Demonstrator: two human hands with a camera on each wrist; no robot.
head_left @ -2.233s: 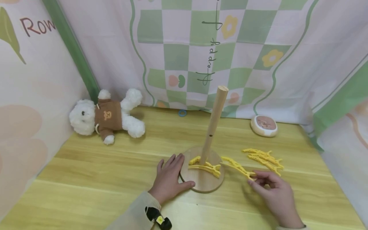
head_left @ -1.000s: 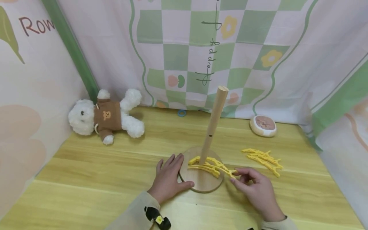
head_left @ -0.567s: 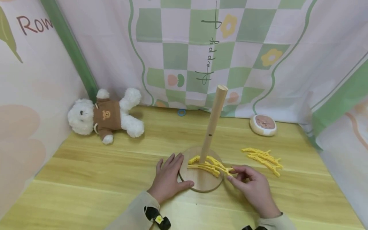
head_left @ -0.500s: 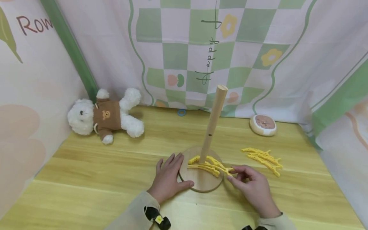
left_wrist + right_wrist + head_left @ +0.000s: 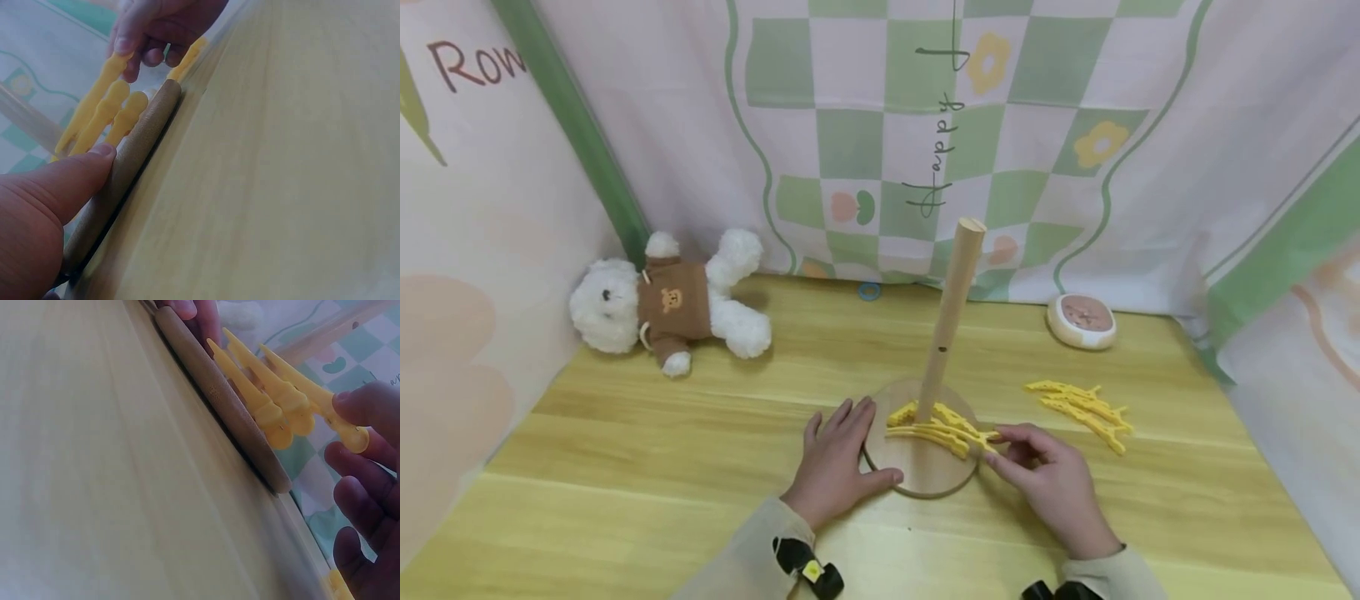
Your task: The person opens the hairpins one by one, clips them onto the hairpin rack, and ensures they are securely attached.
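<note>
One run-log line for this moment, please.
left hand: rests on wooden base | right hand: pinches yellow clip by one end | base clips: near upright post | loose clips: on table

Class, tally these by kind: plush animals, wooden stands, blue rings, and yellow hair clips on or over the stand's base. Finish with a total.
Plush animal: 1
Wooden stand: 1
Blue ring: 1
Yellow hair clips on or over the base: 3
Total: 6

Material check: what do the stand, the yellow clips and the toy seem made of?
Stand: probably wood, smooth and matt, judging by its tan colour and fine texture along its base.
Yellow clips: likely plastic, semi-gloss, with even colour and rounded ends.
Toy: apparently plush, soft-looking, from its fluffy white pile.
</note>
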